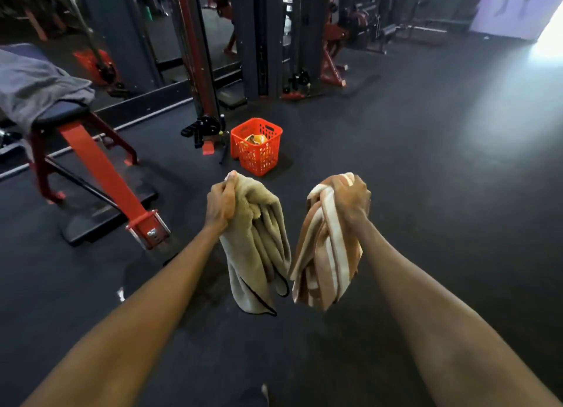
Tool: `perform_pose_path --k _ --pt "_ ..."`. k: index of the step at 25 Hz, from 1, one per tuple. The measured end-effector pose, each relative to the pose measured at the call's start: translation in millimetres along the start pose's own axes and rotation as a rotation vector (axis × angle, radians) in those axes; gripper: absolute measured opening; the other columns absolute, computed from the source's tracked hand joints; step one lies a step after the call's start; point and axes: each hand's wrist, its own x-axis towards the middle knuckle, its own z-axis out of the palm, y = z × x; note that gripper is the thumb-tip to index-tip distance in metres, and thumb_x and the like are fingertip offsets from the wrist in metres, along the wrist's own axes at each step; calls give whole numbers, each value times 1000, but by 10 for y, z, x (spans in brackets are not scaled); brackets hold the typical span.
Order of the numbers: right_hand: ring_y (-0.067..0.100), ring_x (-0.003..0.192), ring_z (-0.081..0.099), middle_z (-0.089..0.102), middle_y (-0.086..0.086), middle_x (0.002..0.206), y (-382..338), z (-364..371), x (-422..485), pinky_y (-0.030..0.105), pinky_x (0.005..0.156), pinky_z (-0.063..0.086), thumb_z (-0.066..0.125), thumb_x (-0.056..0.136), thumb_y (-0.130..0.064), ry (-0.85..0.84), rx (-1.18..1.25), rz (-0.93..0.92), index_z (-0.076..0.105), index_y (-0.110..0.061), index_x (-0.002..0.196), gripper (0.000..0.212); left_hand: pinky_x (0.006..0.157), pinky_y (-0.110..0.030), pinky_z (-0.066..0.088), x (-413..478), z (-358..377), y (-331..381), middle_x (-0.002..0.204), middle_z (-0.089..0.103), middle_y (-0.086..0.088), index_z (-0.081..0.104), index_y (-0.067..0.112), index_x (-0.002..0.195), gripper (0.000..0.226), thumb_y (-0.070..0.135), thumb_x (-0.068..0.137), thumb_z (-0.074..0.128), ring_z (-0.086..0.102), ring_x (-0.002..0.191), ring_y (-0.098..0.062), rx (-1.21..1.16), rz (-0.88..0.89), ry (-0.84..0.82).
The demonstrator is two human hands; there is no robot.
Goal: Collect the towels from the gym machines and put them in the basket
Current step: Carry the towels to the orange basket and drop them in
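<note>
Now | left hand [221,204] grips plush beige towel [259,254] | right hand [350,202] grips striped towel [326,254] | perforated basket [259,159]

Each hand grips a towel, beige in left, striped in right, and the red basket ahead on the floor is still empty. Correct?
Not quite. The red basket is not empty: the head view shows orange cloth inside it. The rest stands: the left hand grips the beige towel and the right hand grips the striped towel.

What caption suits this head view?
The left hand grips a beige towel, right hand a striped towel, facing the red basket in a gym.
</note>
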Motion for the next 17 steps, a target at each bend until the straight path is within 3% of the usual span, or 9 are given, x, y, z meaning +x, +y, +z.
perform_pose_path --k 3,5,8,11,14,17 --pt "20 83 67 69 -2 93 -166 310 675 38 74 58 53 85 -51 11 7 -8 65 -24 103 35 79 -49 57 727 245 -3 80 75 -13 71 5 79 70 65 93 39 72 83 -28 -54 60 50" --pt "19 79 67 68 -3 87 -314 584 1226 39 73 60 54 84 -52 22 3 -25 64 -25 98 32 76 -48 58 1301 494 16 78 74 -12 70 4 77 68 62 93 39 71 80 -27 -89 80 81" --pt "15 72 63 62 -5 78 -686 937 2026 30 64 51 54 93 -42 -3 -12 -46 59 -25 87 19 74 -43 59 2203 834 85 76 73 -9 69 6 76 68 65 93 40 71 76 -22 -75 82 64" --pt "13 68 62 62 -3 75 -1104 1211 2684 26 56 46 57 94 -37 -44 -26 -71 55 -27 73 22 67 -38 56 2935 1084 203 75 72 -7 68 7 75 65 64 92 41 68 71 -17 -69 76 51" --pt "15 74 65 66 -5 81 -1388 1563 3421 34 66 55 55 87 -44 -34 21 -81 61 -31 79 17 60 -28 46 3651 1322 386 65 64 2 59 16 63 53 55 96 43 58 61 -10 -40 66 48" --pt "18 79 68 69 -5 86 -1587 1960 4167 41 74 61 52 81 -55 -42 53 -53 65 -30 94 31 57 -27 43 4360 1578 485 63 61 3 57 17 61 50 44 102 45 57 60 -8 -4 60 59"
